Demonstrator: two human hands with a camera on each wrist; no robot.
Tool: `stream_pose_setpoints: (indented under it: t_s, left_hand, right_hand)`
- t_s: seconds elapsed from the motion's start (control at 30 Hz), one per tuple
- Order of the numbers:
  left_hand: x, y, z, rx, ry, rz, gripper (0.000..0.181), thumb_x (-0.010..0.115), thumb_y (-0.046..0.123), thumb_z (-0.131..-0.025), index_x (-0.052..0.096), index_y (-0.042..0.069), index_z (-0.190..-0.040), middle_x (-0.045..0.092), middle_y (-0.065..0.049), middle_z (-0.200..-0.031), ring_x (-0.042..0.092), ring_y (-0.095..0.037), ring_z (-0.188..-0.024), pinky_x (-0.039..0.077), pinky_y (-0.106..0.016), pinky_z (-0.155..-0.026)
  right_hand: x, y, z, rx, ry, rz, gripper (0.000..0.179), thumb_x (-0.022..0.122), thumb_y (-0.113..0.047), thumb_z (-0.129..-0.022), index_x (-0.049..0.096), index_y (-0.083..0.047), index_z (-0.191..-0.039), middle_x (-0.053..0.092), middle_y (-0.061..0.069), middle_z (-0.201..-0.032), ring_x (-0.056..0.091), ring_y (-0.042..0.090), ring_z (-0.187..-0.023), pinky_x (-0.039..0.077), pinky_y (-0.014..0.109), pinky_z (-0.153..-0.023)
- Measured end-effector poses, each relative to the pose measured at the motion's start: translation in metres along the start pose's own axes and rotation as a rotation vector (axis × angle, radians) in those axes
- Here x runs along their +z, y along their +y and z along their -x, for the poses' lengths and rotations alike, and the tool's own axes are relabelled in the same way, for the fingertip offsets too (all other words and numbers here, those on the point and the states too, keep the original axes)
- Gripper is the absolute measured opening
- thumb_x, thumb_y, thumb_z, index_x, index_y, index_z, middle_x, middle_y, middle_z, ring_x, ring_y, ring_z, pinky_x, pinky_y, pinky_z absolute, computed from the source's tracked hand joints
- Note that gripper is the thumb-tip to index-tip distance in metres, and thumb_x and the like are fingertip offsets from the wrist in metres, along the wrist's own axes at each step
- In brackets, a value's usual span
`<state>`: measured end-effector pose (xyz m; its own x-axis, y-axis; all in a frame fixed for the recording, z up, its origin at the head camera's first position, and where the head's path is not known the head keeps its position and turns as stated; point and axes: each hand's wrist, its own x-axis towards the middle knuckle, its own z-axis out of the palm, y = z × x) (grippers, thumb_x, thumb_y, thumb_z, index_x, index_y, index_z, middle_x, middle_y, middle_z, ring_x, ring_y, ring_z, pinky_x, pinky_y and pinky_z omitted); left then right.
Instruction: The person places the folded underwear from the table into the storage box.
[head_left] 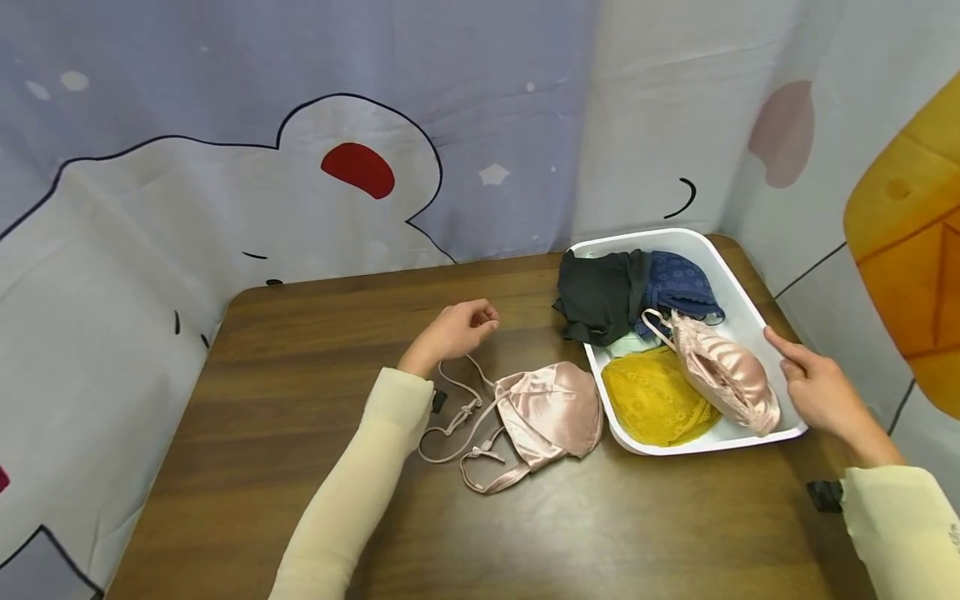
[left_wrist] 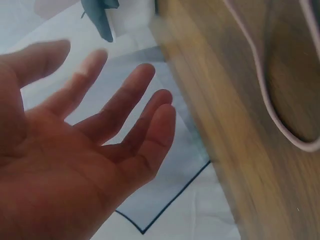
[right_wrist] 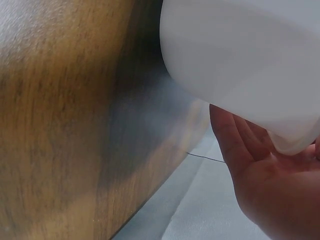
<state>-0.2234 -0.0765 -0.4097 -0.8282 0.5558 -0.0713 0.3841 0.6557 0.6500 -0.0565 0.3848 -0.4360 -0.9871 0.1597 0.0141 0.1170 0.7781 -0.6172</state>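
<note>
My right hand (head_left: 821, 392) grips the right rim of a white plastic bin (head_left: 738, 287). In the right wrist view, the fingers (right_wrist: 232, 135) lie against the outside of the bin wall (right_wrist: 240, 55). My left hand (head_left: 452, 332) hovers over the table with nothing in it; its fingers (left_wrist: 120, 110) are relaxed and slightly bent in the left wrist view. Just below it lies a pink satin bra (head_left: 558, 408), its thin straps (head_left: 457, 433) looped to the left. Inside the bin, a second pink bra with lace (head_left: 731, 367) leans toward the right wall.
The bin also holds a mustard-yellow lace garment (head_left: 656, 396), a black garment (head_left: 600, 296), a navy bra (head_left: 678, 283) and something pale green (head_left: 630, 344) partly hidden beneath. The wooden table (head_left: 300, 400) meets printed curtains (head_left: 510, 125) at its back and sides.
</note>
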Motion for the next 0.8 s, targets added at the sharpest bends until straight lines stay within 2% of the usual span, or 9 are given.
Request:
stream_pose_setpoints:
  t_s: [0.17, 0.4, 0.53, 0.8]
  left_hand:
    - [0.002, -0.004, 0.016, 0.037, -0.061, -0.013, 0.011, 0.056, 0.022, -0.095, 0.062, 0.013, -0.099, 0.063, -0.001, -0.093, 0.058, -0.017, -0.090, 0.046, -0.034, -0.077]
    - [0.006, -0.008, 0.034, 0.128, -0.177, 0.046, 0.022, 0.061, 0.023, -0.094, 0.062, 0.009, -0.110, 0.063, 0.001, -0.099, 0.058, -0.018, -0.098, 0.046, -0.034, -0.083]
    - [0.010, -0.009, 0.040, 0.157, -0.197, 0.057, 0.026, 0.063, 0.024, -0.092, 0.061, 0.008, -0.112, 0.062, 0.002, -0.101, 0.057, -0.016, -0.097, 0.046, -0.033, -0.082]
    - [0.016, -0.010, 0.045, 0.152, -0.213, 0.070, 0.026, 0.065, 0.023, -0.091, 0.061, 0.009, -0.112, 0.061, 0.003, -0.098, 0.058, -0.014, -0.094, 0.047, -0.031, -0.080]
  right_hand:
    - [-0.001, 0.002, 0.001, -0.007, 0.005, -0.004, 0.045, 0.031, -0.009, -0.100, 0.032, -0.009, -0.145, 0.032, 0.039, -0.134, 0.033, 0.058, -0.119, 0.025, 0.068, -0.093]
    - [-0.001, 0.003, 0.001, -0.015, 0.010, -0.001, 0.045, 0.031, -0.008, -0.100, 0.033, -0.007, -0.145, 0.032, 0.040, -0.134, 0.033, 0.059, -0.118, 0.025, 0.068, -0.092]
    - [0.000, 0.003, 0.001, -0.018, 0.007, 0.000, 0.045, 0.031, -0.008, -0.100, 0.032, -0.008, -0.145, 0.032, 0.040, -0.133, 0.033, 0.060, -0.118, 0.025, 0.068, -0.092]
    - [0.001, 0.002, 0.000, -0.021, -0.001, 0.000, 0.045, 0.031, -0.008, -0.100, 0.032, -0.007, -0.145, 0.031, 0.040, -0.133, 0.032, 0.061, -0.117, 0.025, 0.069, -0.092]
